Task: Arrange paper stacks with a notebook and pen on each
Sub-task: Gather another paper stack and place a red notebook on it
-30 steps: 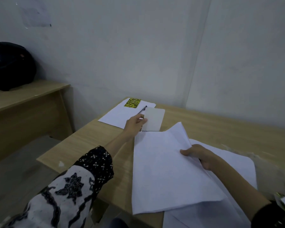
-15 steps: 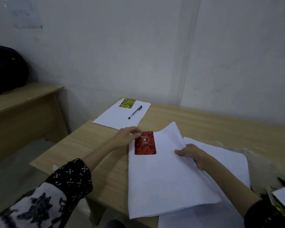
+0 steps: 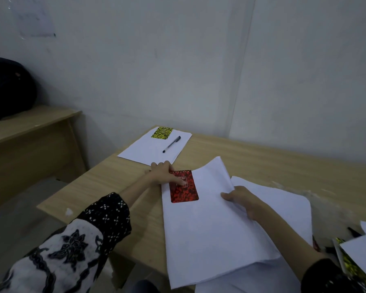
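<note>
A red spiral notebook (image 3: 185,190) lies face up on the top left corner of a white paper stack (image 3: 207,227). My left hand (image 3: 164,173) rests on the notebook's upper left, thumb pressing its cover. My right hand (image 3: 240,200) grips the right edge of that stack, which is lifted and curled. Under it lies a larger pile of loose paper (image 3: 283,206). At the table's far left corner sits another paper stack (image 3: 148,151) with a yellow notebook (image 3: 162,132) and a black pen (image 3: 171,144) on it.
The wooden table (image 3: 262,157) stands against a white wall. More notebooks and paper (image 3: 355,254) crowd the right edge. A second desk (image 3: 30,132) at the left carries a black bag (image 3: 6,87). The floor shows between the desks.
My left hand flipped the notebook from its white back to its red cover and set it on the near stack's corner. It now presses there. My right hand keeps its hold on the stack.
</note>
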